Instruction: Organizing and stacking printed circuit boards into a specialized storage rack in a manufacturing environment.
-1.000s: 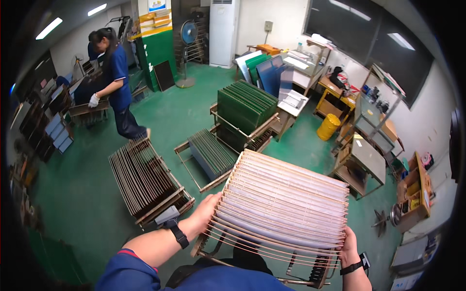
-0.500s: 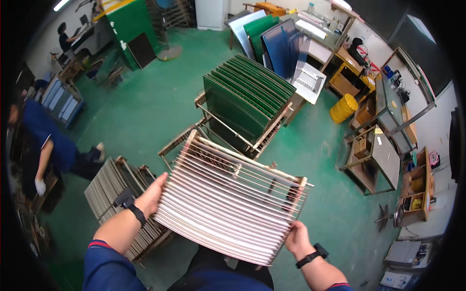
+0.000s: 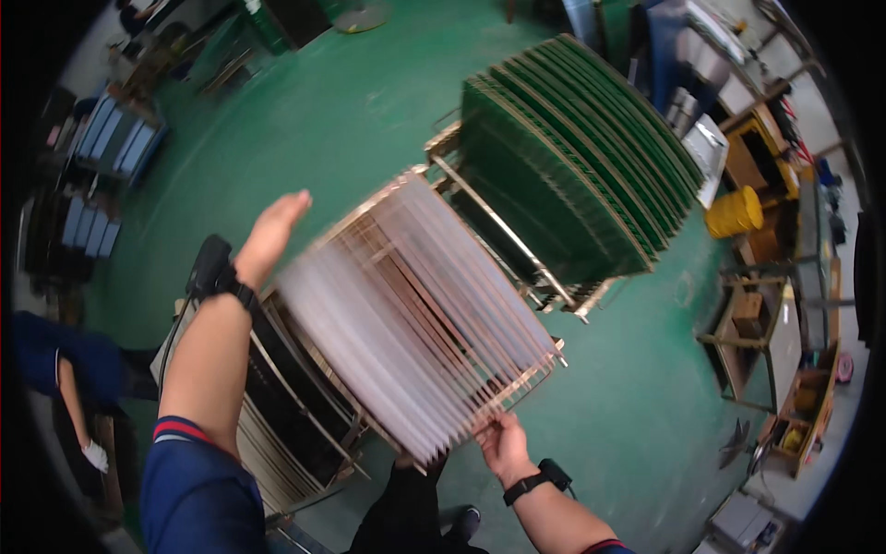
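The green floor (image 3: 628, 369) carries everything here, and the biggest load on it is a block of green boards (image 3: 591, 138), upright in rows behind a metal rail (image 3: 494, 222). Just beside it, in front of the person's legs, a slotted rack (image 3: 526, 379) holds the pale panels (image 3: 360, 323), which stand on edge across most of its length. That much looks done: the panels are in the rack, closely set toward the left, with wider, darker gaps near the middle. What is left is harder to judge — those gaps suggest an uneven fill, but blur hides whether any slot is vacant. Another loaded rack (image 3: 263, 457) sits at the lower left, near a co-worker's blue sleeve (image 3: 65, 355). Smaller again is the yellow bin (image 3: 736, 212), over by a table (image 3: 784, 342) on the right. The person's left hand (image 3: 272, 235) is raised near the pale panels, apart from them, its fingers stretched out and holding nothing. The right hand (image 3: 503, 445) is at the rack's near right edge, fingers bent against it — whether they are clamped on a panel or merely resting, I cannot tell.
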Available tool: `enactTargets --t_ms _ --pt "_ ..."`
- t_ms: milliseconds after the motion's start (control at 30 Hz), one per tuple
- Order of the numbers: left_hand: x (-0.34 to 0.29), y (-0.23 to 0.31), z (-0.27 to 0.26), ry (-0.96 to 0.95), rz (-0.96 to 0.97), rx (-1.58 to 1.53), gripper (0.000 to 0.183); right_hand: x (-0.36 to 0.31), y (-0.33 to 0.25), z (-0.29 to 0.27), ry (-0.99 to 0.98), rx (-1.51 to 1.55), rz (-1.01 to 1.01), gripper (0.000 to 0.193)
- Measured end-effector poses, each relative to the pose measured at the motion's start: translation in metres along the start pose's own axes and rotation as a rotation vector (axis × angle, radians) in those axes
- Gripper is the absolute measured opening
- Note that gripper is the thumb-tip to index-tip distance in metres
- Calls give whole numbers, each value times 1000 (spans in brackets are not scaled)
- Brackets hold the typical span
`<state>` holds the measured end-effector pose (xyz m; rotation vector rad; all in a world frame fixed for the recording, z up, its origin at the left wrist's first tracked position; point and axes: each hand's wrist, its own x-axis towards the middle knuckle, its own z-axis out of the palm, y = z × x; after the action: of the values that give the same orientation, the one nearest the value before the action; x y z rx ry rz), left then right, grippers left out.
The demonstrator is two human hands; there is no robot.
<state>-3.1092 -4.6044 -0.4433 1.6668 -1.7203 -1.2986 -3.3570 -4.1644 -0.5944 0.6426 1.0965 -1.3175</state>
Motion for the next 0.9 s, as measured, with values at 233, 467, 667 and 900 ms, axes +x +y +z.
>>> enactTargets --t_ms 233,467,667,900 --pt "-140 0 -4 -68 152 273 24 -53 -24 -9 40 -485 64 22" --pt "-435 -22 65 -67 -114 -209 19 -175 -106 -86 -222 -1053 226 28" --pt "-693 -52 140 224 -339 -405 20 -232 -124 -93 -392 -1361 212 41" --pt "-934 -68 215 537 -620 -504 27 -283 -38 -109 -458 -1795 382 43"
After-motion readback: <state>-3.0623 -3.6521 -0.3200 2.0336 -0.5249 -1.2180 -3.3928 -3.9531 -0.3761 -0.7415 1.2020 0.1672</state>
